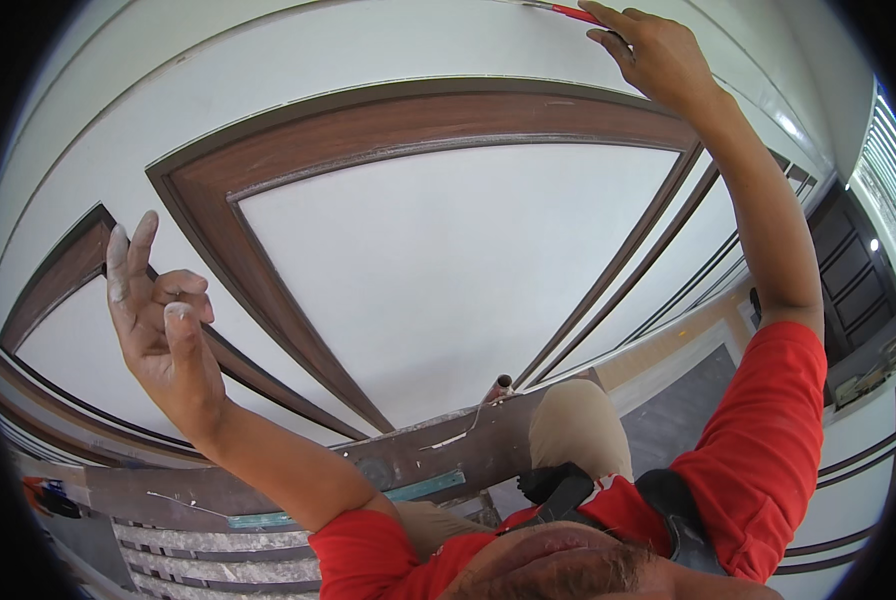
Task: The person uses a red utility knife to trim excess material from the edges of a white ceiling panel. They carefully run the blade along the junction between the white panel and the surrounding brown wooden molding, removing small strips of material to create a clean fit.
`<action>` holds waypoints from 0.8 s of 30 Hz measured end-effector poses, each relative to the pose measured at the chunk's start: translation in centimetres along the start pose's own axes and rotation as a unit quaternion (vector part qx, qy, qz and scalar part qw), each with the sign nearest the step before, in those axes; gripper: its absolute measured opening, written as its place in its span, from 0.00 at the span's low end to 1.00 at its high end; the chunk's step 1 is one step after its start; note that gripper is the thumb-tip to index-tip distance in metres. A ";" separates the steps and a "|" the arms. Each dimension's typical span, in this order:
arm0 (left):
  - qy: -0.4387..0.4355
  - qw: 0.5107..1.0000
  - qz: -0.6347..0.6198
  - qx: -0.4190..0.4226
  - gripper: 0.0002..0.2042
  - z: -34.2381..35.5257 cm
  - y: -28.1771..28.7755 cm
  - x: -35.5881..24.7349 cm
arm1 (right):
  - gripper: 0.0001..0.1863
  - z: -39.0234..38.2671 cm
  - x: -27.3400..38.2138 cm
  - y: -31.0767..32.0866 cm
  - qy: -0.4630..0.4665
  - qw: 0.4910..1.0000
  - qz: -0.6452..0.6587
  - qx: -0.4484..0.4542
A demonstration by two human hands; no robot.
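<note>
High at the top of the view, my right hand grips a slim red-handled tool. Its thin grey metal end points left against the white wall, and whether it is a brush or a blade is too small to tell. My left hand is raised at the left, holding nothing, two fingers stretched and the others bent apart. White powder or filler coats its fingertips. Between my hands, brown wood moulding frames a large white panel.
A smaller brown frame is on the wall at left. Below me run a dark speckled plank, a teal strip and a short pipe end. A dark door and a slatted bright opening lie right.
</note>
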State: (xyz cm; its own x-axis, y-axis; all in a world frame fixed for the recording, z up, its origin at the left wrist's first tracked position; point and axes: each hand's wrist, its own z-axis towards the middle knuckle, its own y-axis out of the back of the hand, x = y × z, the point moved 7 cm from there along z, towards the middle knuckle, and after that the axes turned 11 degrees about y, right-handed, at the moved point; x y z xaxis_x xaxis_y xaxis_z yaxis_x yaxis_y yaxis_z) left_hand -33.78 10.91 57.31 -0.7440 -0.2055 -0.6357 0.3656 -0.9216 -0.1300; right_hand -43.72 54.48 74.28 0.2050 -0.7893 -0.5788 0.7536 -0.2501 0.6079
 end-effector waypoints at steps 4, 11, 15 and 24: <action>0.005 1.000 0.007 0.008 0.42 -0.2 -1.2 0.3 | 0.21 -0.2 0.2 1.0 -0.010 1.000 0.016 0.000; 0.001 1.000 0.018 0.011 0.42 0.1 -0.8 0.2 | 0.21 0.0 0.7 1.4 0.004 0.997 0.073 -0.015; -0.007 1.000 0.005 0.024 0.41 0.1 -1.6 0.0 | 0.22 1.0 0.9 0.3 -0.024 0.996 0.085 0.018; -0.020 0.999 0.007 0.027 0.39 0.0 -1.2 -0.6 | 0.23 1.5 0.3 -0.3 -0.010 0.998 0.049 0.027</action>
State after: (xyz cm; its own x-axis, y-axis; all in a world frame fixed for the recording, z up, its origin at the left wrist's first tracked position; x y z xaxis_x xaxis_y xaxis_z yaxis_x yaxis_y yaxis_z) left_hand -33.83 12.16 57.85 -0.7606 -0.2303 -0.6069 0.3460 -0.9349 -0.0788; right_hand -44.79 53.44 74.72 0.2632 -0.8220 -0.5050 0.6964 -0.2004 0.6891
